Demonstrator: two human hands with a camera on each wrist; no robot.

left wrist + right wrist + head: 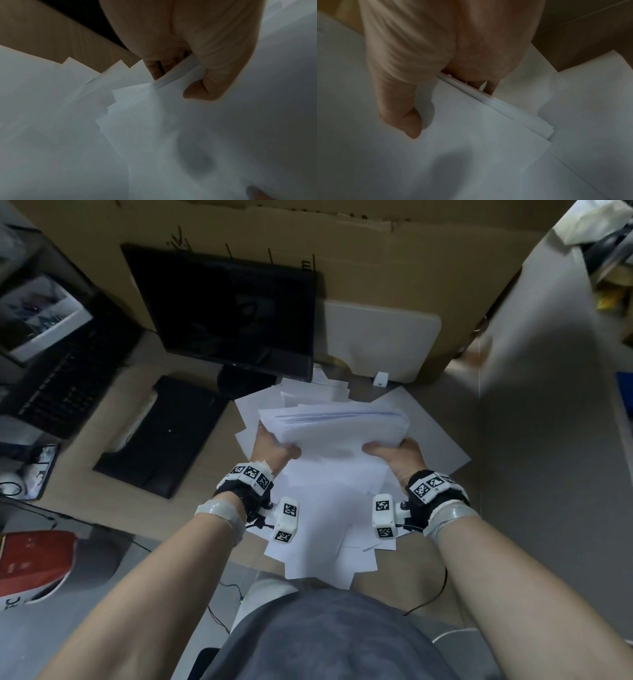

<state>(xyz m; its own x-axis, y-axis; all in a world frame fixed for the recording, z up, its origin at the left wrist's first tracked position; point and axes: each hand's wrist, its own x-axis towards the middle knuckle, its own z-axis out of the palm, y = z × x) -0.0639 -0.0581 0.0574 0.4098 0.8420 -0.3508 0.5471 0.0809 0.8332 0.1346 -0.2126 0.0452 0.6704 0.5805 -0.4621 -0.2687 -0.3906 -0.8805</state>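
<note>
Paper stack (332,426) is held up over the loose sheets (325,525) on the worktop (102,422). Left grip (270,448) and right grip (399,455) each pinch a side edge, thumbs on top. It's floppy and slippery, so I'd squeeze both edges firmly or sheets slide out.

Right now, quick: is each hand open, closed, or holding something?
Left hand: holding the paper stack by its left edge, thumb on top.
Right hand: holding the same paper stack by its right edge.
</note>
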